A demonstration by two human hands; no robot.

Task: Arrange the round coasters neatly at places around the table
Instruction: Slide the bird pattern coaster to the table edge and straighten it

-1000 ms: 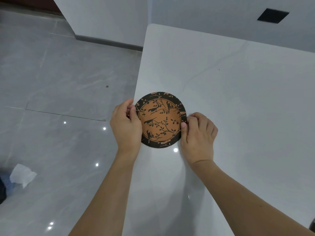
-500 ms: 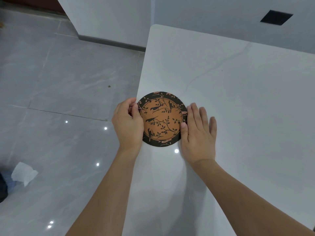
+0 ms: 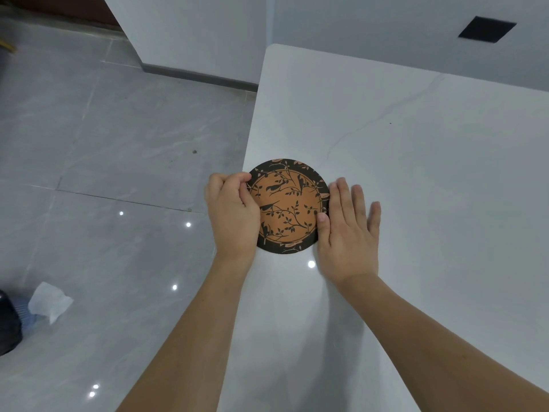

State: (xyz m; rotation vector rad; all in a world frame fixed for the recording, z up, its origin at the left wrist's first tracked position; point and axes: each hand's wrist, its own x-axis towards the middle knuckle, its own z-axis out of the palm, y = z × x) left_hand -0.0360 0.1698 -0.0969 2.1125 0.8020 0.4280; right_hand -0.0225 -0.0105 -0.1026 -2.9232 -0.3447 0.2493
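Note:
A round coaster (image 3: 289,205), orange in the middle with a black rim and a black bird-and-branch pattern, lies flat on the white table (image 3: 416,173) close to its left edge. My left hand (image 3: 233,212) curls over the coaster's left rim, fingers pinching the edge. My right hand (image 3: 349,230) rests flat on the table against the coaster's right rim, fingers spread and thumb touching the edge. Both hands hide small parts of the rim.
The table's left edge (image 3: 252,120) runs just beside the coaster; beyond it is glossy grey tiled floor (image 3: 104,173). A crumpled white tissue (image 3: 49,301) and a dark object (image 3: 9,325) lie on the floor at lower left. A wall corner (image 3: 190,34) stands behind.
My right hand has opened from a curled pinch to lying flat on the table beside the coaster. The coaster and my left hand have barely shifted.

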